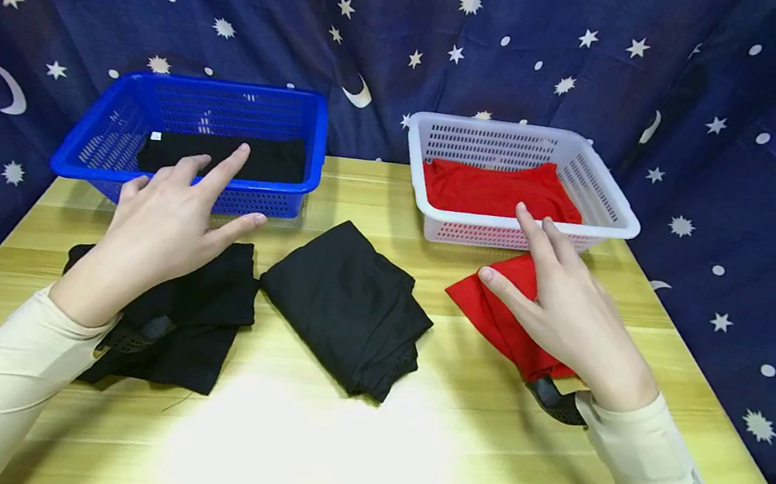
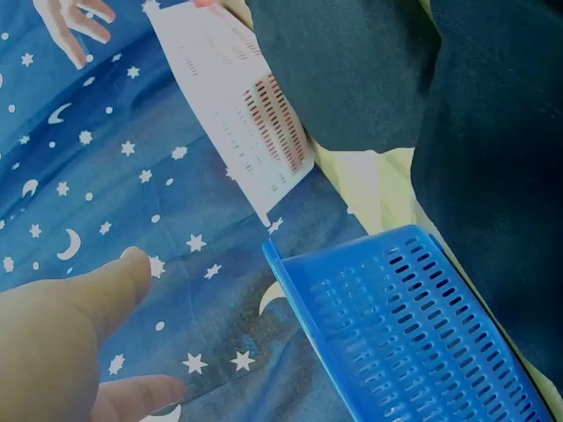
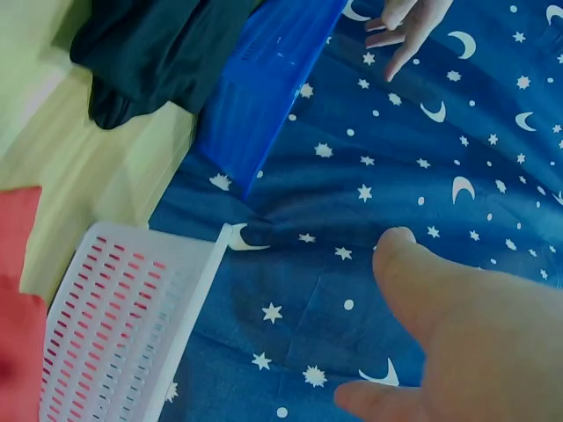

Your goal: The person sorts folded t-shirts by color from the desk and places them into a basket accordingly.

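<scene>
My left hand (image 1: 168, 222), fingers spread, hovers in front of the blue basket (image 1: 236, 198) and above a folded black cloth (image 1: 218, 292); it holds nothing. Between the hands a second folded black cloth (image 1: 344, 307) lies on the table. With its fingers extended, my right hand (image 1: 573, 311) hangs over a folded red cloth (image 1: 498, 309), partly hiding it, near the white basket (image 1: 516, 240). Inside the blue basket is a black cloth (image 1: 268, 161) with a small white tag. Another red cloth (image 1: 493, 191) lies inside the white basket.
Both baskets stand at the back of the wooden table (image 1: 309, 464), a gap between them. Behind and beside it hangs a dark blue curtain (image 1: 407, 11) with stars and moons. A dark wrist device (image 1: 556, 401) sits under the right wrist.
</scene>
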`<state>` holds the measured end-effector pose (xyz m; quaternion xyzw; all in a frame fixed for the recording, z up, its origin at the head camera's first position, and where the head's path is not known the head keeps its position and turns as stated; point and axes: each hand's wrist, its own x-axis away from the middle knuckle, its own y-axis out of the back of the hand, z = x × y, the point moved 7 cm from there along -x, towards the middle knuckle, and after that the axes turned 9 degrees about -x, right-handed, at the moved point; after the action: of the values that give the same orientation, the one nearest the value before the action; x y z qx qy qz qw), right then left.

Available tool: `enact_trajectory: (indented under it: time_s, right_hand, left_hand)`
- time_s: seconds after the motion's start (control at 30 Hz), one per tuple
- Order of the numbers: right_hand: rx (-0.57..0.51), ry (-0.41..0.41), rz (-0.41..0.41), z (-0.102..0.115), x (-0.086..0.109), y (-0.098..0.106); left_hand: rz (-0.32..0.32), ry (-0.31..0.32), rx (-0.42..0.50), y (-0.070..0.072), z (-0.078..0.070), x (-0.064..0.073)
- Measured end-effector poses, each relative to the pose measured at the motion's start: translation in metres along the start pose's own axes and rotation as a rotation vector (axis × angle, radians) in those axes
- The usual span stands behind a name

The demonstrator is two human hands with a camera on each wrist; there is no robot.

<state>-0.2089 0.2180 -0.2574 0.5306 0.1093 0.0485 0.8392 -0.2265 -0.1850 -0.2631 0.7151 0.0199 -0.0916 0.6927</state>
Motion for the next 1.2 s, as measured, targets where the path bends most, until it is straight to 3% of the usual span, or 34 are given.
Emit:
enact_trajectory:
  time_s: [0.37, 0.5, 0.7, 0.97, 1.2]
  right_hand:
    - [-0.100, 0.083, 0.019, 0.014, 0.008, -0.011]
    - [-0.139, 0.112, 0.065, 0.018, 0.008, -0.019]
    - [-0.210, 0.065, 0.158, 0.016, 0.011, -0.031]
    - [-0.271, 0.018, 0.276, 0.016, 0.018, -0.050]
    - [-0.362, 0.005, 0.380, 0.014, 0.019, -0.071]
  left_hand:
    - [-0.075, -0.147, 0.084, 0.001, -0.016, -0.008]
    - [-0.044, -0.173, 0.110, -0.003, -0.021, -0.011]
    - [-0.007, -0.210, 0.129, -0.008, -0.029, -0.018]
    - [0.113, -0.232, 0.132, -0.023, -0.035, -0.027]
    - [0.179, -0.260, 0.148, -0.037, -0.040, -0.036]
